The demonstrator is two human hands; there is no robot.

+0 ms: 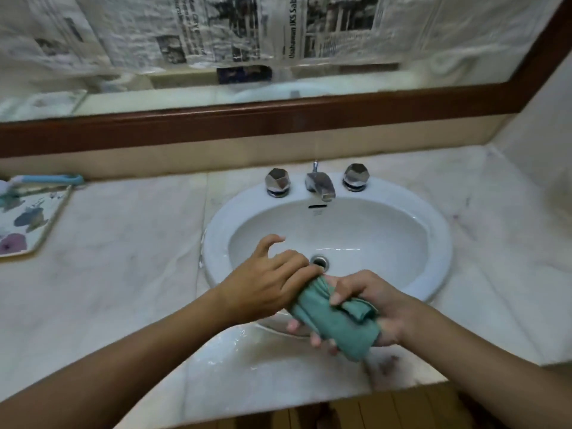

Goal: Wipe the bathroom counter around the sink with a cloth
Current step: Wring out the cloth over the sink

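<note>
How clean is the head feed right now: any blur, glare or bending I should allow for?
Head view: dim, flat light; the hands, left and right, and the cloth are slightly soft; the newspaper over the mirror is blurred. Wet sheen glints on the counter by the near sink rim. Wide-angle bending curves the mirror frame.

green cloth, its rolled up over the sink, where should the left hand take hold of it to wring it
Take the free far end of the green cloth, near the drain, coming from above on the left. The right hand already has a grip on the near end, so the roll's upper left part is the only bare length. The left hand rests there.
</note>
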